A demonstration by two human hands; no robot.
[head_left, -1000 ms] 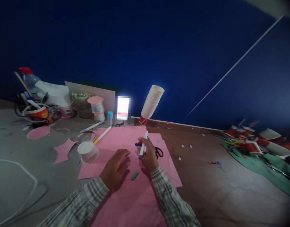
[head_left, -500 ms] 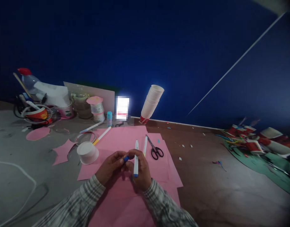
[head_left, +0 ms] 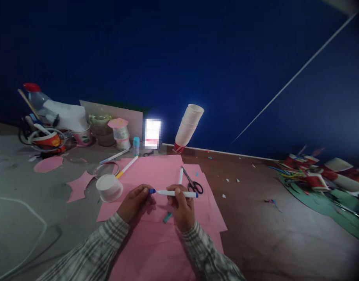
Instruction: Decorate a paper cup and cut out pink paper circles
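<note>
"Dark blue wall (head_left: 179,58) was seen at twelve o'clock, behind the table (head_left: 255,222). What was spread on the table?"

"Pink paper (head_left: 156,168) was spread out, under both hands."

"What was held?"

"A white marker (head_left: 189,194) was held in the right hand (head_left: 183,208), over the paper, with its tip pointed to nine o'clock. A blue cap (head_left: 151,191) was pinched by the left hand (head_left: 134,205), right by that tip. Whether cap and tip were touching could not be told."

"And around the marker, what was found?"

"Black scissors (head_left: 198,187) were seen on the paper at two o'clock, close to the right hand. A little teal piece (head_left: 167,217) was seen at seven o'clock. A white cup (head_left: 109,188) was found at nine o'clock, past the left hand, and a tall stack of cups (head_left: 188,127) at twelve o'clock."
</note>
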